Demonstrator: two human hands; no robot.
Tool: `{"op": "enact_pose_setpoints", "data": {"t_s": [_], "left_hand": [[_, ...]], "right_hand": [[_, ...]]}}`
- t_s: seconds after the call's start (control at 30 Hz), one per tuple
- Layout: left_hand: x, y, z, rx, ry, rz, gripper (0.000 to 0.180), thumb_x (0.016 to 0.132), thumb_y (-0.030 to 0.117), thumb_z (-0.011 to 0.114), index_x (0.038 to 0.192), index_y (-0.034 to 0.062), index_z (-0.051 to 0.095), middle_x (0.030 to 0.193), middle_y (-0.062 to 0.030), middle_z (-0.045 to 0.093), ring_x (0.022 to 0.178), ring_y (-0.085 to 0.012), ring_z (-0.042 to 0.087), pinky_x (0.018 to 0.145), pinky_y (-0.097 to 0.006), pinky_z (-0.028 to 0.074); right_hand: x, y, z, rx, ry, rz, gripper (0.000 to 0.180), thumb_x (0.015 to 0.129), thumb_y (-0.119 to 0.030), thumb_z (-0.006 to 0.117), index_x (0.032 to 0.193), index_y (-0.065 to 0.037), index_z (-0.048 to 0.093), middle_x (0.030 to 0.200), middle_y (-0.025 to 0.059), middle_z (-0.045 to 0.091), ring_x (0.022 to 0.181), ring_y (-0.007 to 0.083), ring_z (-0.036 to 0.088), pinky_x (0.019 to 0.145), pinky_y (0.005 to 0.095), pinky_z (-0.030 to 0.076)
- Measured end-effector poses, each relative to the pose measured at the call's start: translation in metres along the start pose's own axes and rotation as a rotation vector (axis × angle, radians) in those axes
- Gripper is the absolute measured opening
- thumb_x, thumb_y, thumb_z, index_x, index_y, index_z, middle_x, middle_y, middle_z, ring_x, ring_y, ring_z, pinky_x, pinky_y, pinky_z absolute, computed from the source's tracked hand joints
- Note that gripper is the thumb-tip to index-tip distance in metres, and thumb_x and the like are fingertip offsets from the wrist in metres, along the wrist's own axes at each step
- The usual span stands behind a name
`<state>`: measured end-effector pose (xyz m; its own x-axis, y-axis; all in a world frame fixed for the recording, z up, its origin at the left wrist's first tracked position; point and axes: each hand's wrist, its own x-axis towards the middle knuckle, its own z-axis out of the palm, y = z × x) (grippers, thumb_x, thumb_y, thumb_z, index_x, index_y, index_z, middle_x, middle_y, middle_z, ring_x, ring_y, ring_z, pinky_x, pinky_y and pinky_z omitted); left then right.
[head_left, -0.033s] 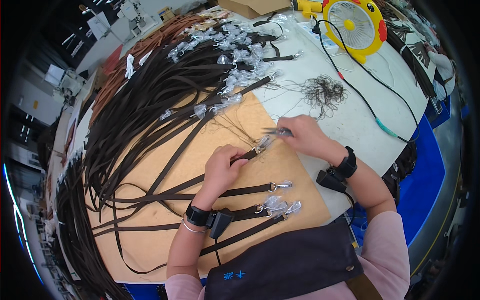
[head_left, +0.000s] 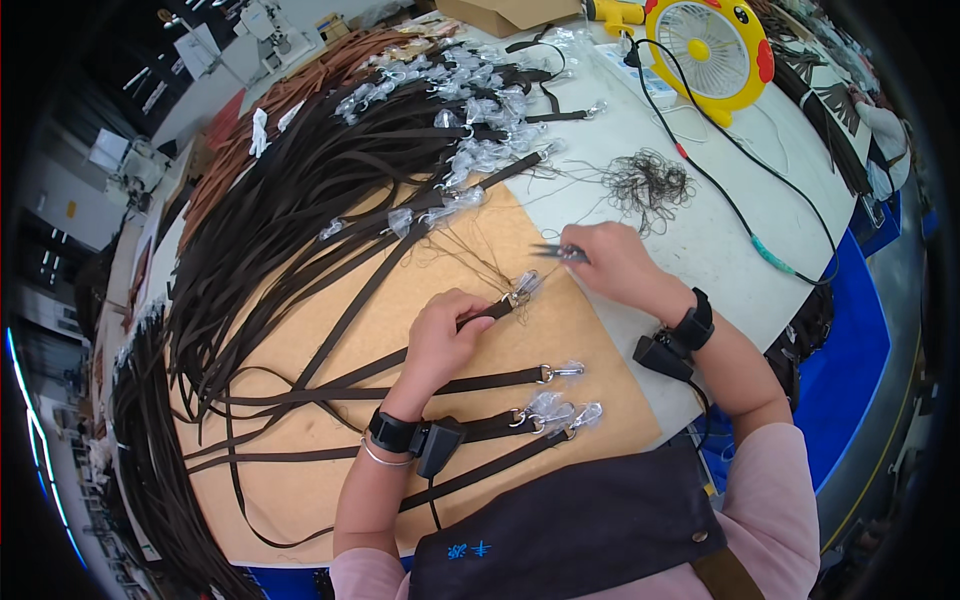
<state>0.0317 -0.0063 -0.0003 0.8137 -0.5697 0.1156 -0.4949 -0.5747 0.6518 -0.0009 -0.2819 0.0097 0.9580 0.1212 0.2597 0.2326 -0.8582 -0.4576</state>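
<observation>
While the left hand (head_left: pixel 447 335) pinches a dark strap (head_left: pixel 490 314) just short of its metal clasp (head_left: pixel 516 296), thumb & fingers closed on it, the right hand (head_left: pixel 618 262) grips small snips (head_left: pixel 572 254), blades pointing left, above & a bit right of that clasp. Main risk, IMO: a cut catching the strap's edge or the clasp's clear wrap (head_left: pixel 529 285) instead of loose threads (head_left: pixel 478 258), b/c all of them sit so near the blades. If the pinch slips, the strap end could swing & spoil the aim; left fingertips would prob. be at risk too if the blades came down short. Threads could poss. snag on the clasp. Hard to tell: whether the snips touch any strand, as the tips are blurry, though they look slightly apart. Right-hand fingers cover the handles; the left hand hides part of the strap, & its far end can't be traced among crossing straps on the brown sheet (head_left: pixel 330 410). Farther out, the thread tangle (head_left: pixel 648 188) on the white surface (head_left: pixel 770 180) is too fine to follow, & straps in the big dark pile (head_left: pixel 290 180) overlap too much to count.
</observation>
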Motion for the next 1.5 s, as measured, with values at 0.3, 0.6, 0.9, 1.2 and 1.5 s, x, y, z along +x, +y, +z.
{"op": "enact_pose_setpoints", "data": {"t_s": [0.3,0.6,0.9,1.2,1.5], "left_hand": [[0.001,-0.009,-0.003,-0.488,-0.115,-0.167,0.013,0.093,0.01,0.067,0.096,-0.0025,0.071,0.078,-0.001,0.06,0.071,-0.0085,0.048,0.064,-0.025,0.04],[-0.002,-0.01,-0.001,-0.615,-0.159,-0.185,0.014,0.097,0.008,0.061,0.103,-0.0026,0.069,0.085,0.0001,0.058,0.079,-0.0079,0.049,0.07,-0.024,0.04],[-0.004,-0.011,-0.001,-0.669,-0.197,-0.156,0.017,0.1,0.011,0.06,0.103,-0.0036,0.067,0.093,0.0023,0.056,0.086,-0.0055,0.05,0.078,-0.02,0.039],[-0.004,-0.004,-0.007,-0.677,-0.18,-0.22,0.016,0.097,0.013,0.066,0.099,-0.0033,0.068,0.092,0.0019,0.059,0.086,-0.0067,0.052,0.08,-0.022,0.042],[-0.001,0.004,-0.01,-0.547,-0.126,-0.087,0.012,0.088,0.001,0.071,0.099,-0.0042,0.07,0.092,-0.0027,0.063,0.088,-0.0101,0.059,0.084,-0.025,0.047]], "right_hand": [[0.007,-0.019,-0.007,0.27,0.018,0.014,0.03,0.089,-0.029,0.072,0.113,-0.011,0.07,0.076,0.0108,0.067,0.067,0.0294,0.066,0.06,0.04,0.05],[-0.01,-0.045,0.015,0.103,-0.046,-0.358,0.027,0.091,-0.03,0.068,0.113,-0.015,0.073,0.078,0.0032,0.061,0.062,0.0239,0.063,0.053,0.0347,0.048],[-0.006,-0.046,0.016,0.067,0.027,-0.473,0.02,0.093,-0.031,0.066,0.104,-0.017,0.074,0.075,0.0015,0.06,0.06,0.0224,0.062,0.051,0.0346,0.047],[0.008,-0.026,0.019,0.471,0.135,0.042,0.03,0.089,-0.024,0.074,0.114,-0.007,0.07,0.077,0.0033,0.068,0.061,0.0094,0.058,0.059,0.026,0.046],[0.006,-0.033,0.026,0.177,-0.136,-0.057,0.028,0.073,-0.027,0.08,0.098,-0.015,0.074,0.069,0.0109,0.068,0.064,0.0273,0.066,0.058,0.0377,0.049]]}}
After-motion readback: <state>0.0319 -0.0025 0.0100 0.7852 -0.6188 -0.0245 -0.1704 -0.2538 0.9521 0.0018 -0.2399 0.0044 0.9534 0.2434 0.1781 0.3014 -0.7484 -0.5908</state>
